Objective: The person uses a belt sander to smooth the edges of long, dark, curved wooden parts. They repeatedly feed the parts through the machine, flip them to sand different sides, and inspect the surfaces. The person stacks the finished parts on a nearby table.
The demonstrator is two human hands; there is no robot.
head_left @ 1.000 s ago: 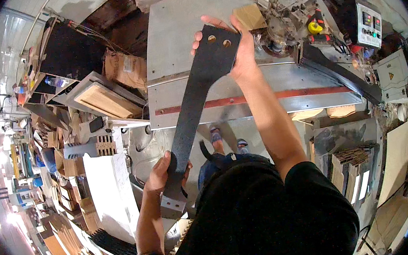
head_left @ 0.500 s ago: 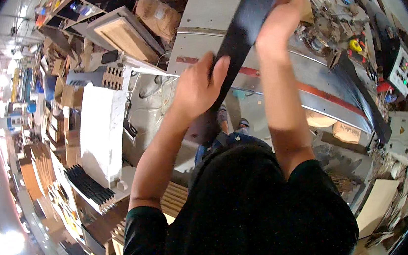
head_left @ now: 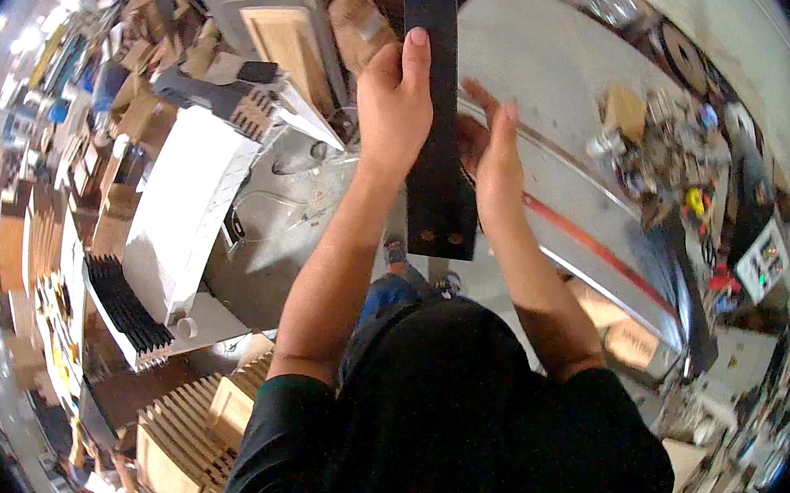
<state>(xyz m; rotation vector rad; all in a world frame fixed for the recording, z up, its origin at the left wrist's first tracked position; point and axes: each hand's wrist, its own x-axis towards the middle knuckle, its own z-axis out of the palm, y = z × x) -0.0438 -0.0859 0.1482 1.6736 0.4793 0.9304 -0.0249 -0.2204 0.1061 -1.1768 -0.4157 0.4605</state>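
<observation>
The left hand [head_left: 394,102] wraps around the left edge of a long black board [head_left: 433,108], gripping it, while the right hand [head_left: 494,164] presses flat and open-fingered against its right side. The board stands upright before the person, above the grey metal table [head_left: 551,86], with a stack of black strips [head_left: 127,308] well apart to the left.

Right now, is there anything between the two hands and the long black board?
Nothing visible stands between them. The left hand is wrapped around the left edge of the black board, and the right hand lies flat against its right edge. Both touch it directly.
</observation>
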